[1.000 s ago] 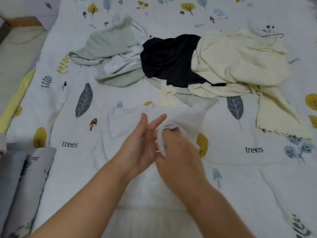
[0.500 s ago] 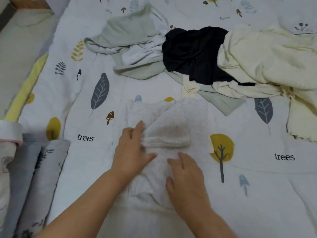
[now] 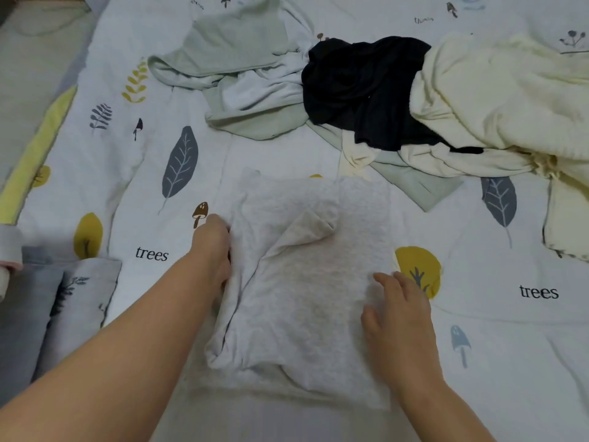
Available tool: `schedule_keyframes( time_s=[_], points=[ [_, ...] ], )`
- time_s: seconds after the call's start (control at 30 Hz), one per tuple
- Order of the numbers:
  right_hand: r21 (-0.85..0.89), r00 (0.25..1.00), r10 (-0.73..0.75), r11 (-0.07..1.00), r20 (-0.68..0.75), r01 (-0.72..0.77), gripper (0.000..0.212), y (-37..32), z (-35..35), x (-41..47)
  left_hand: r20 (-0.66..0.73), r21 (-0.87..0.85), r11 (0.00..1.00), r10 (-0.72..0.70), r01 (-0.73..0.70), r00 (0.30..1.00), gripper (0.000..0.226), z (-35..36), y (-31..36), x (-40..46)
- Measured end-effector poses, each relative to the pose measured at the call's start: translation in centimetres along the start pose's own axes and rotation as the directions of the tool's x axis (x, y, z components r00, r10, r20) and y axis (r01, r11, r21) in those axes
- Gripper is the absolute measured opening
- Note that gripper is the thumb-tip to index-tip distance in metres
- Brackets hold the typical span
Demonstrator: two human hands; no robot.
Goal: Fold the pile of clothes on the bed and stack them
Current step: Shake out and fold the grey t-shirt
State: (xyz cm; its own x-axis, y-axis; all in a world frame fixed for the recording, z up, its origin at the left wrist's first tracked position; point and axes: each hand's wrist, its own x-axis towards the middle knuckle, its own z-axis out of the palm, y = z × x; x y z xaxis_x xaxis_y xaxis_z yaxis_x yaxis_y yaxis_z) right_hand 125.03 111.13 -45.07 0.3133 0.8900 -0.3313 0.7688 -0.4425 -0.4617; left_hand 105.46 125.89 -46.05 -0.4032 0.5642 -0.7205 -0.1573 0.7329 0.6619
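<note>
One printed bedsheet (image 3: 478, 362) is lying under everything, both hands working above it. Beyond the hands, farther from the person, a pile of unfolded clothes is sitting: a cream garment (image 3: 497, 90) lying beyond and outward of the right hand, a black garment (image 3: 360, 87) lying straight beyond the gap between the hands, a pale green garment (image 3: 236, 39) lying beyond the left hand, all overlapping. Between the two hands a light grey garment (image 3: 302, 291) is lying partly folded, one sleeve flopping back across its upper middle. Outward of the left forearm, grey patterned folded fabric (image 3: 54, 307) is sitting at the frame edge.

The left hand (image 3: 213, 247) is reaching forward at the grey garment's left edge, fingers curling down into the cloth there, seeming to be gripping the fold; fingertips are hiding in fabric. The right hand (image 3: 398, 311) is lying flat on the garment's right edge, fingers straight and spread, pressing it down. The hands are sitting well apart, garment spanning between them.
</note>
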Motion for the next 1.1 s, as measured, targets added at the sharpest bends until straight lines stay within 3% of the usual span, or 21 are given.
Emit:
schedule_keyframes(
  time_s=[0.07, 0.17, 0.23, 0.33, 0.43, 0.53, 0.6, 0.7, 0.77, 0.8, 0.87, 0.93, 1.0, 1.03, 1.1],
  points=[
    [-0.007, 0.999, -0.013, 1.000, -0.029, 0.013, 0.050, -0.4, 0.1, 0.1, -0.028, 0.382, 0.909, 0.191, -0.166, 0.981, 0.039, -0.5, -0.4, -0.5],
    [0.056, 0.996, -0.056, 0.997, -0.066, 0.059, 0.044, -1.9, 0.5, 0.8, 0.082, 0.673, 0.651, 0.405, -0.351, 0.910, 0.051, -1.9, -2.8, -3.0],
    [0.201, 1.000, -0.017, 0.979, -0.012, 0.019, 0.046, -3.8, 0.6, 2.3, 0.157, 0.816, 0.448, 0.436, -0.365, 0.886, 0.066, -3.7, -4.9, -5.0],
    [0.396, 0.999, 0.034, 0.917, 0.026, -0.042, 0.056, -7.0, 1.0, 6.1, 0.219, 0.881, 0.316, 0.387, -0.352, 0.896, 0.078, -5.8, -7.2, -6.1],
    [0.408, 0.999, 0.051, 0.912, -0.006, -0.044, 0.053, -9.4, 1.4, 9.6, 0.264, 0.849, 0.359, 0.348, -0.387, 0.900, 0.074, -7.1, -8.0, -6.5],
    [0.379, 0.992, -0.041, 0.922, -0.119, 0.083, 0.035, -11.8, 1.6, 11.4, 0.244, 0.734, 0.560, 0.311, -0.384, 0.919, 0.056, -8.8, -8.4, -6.5],
    [0.502, 0.986, -0.099, 0.851, -0.136, 0.155, 0.034, -13.8, 1.7, 12.2, 0.215, 0.667, 0.661, 0.272, -0.344, 0.938, 0.047, -10.1, -8.7, -6.5],
    [0.717, 0.970, -0.190, 0.696, 0.149, 0.026, 0.058, -15.8, 1.8, 12.3, 0.151, 0.675, 0.690, 0.219, -0.263, 0.964, 0.044, -11.5, -8.9, -6.5],
    [0.607, 0.912, -0.277, 0.794, 0.303, 0.040, 0.067, -15.6, 2.6, 11.5, 0.133, 0.762, 0.606, 0.201, -0.229, 0.971, 0.049, -11.9, -8.9, -6.5],
    [0.498, 0.904, -0.311, 0.857, 0.293, 0.133, 0.067, -15.0, 3.1, 10.8, 0.120, 0.814, 0.538, 0.215, -0.220, 0.969, 0.052, -11.8, -8.7, -6.6],
    [0.214, 0.925, -0.362, 0.919, 0.117, 0.332, 0.063, -13.7, 3.9, 8.6, 0.091, 0.878, 0.410, 0.362, -0.247, 0.928, 0.057, -11.1, -8.3, -6.9],
    [0.037, 0.905, -0.425, 0.904, -0.027, 0.426, 0.062, -12.4, 5.1, 6.3, 0.156, 0.887, 0.283, 0.558, -0.364, 0.815, 0.054, -9.7, -8.0, -7.0],
    [-0.045, 0.906, -0.420, 0.905, 0.050, 0.422, 0.063, -11.2, 6.4, 4.6, 0.254, 0.859, 0.145, 0.712, -0.491, 0.655, 0.046, -7.8, -8.1, -6.5],
    [-0.054, 0.903, -0.413, 0.905, 0.115, 0.421, 0.064, -10.6, 6.9, 3.9, 0.282, 0.847, 0.122, 0.722, -0.517, 0.632, 0.042, -6.8, -8.0, -6.1],
    [-0.050, 0.891, -0.421, 0.899, 0.168, 0.434, 0.063, -9.3, 7.4, 2.8, 0.294, 0.854, 0.152, 0.648, -0.498, 0.702, 0.036, -5.5, -7.7, -5.0]
  ],
)
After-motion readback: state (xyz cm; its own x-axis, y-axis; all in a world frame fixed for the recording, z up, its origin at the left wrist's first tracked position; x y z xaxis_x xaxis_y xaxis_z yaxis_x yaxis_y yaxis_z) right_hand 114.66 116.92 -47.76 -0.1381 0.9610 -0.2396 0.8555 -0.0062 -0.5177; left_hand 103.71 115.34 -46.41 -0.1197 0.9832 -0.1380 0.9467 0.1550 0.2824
